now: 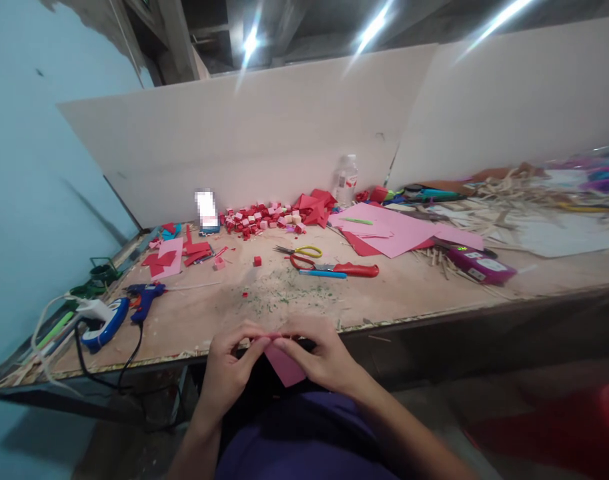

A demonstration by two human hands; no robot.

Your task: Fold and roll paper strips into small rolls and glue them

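Observation:
A piece of pink paper [285,365] hangs between my two hands at the front edge of the table. My left hand [235,360] pinches its upper left part between thumb and fingers. From the other side my right hand [318,353] pinches the upper right part, the thumbs nearly meeting. The paper's top edge looks bent under the fingertips, though they hide most of it. Beyond the hands lie scissors [311,251] with yellow and red handles, a red-handled cutter [355,269] and a blue pen [323,274]. A small red paper cube [257,261] sits nearby.
A heap of small red and pink paper cubes [264,219] lies at the back, beside a plastic bottle [347,180]. Pink sheets [394,230] and a purple device [479,263] lie right. A blue glue gun [145,300] and power strip [107,325] with cords lie left.

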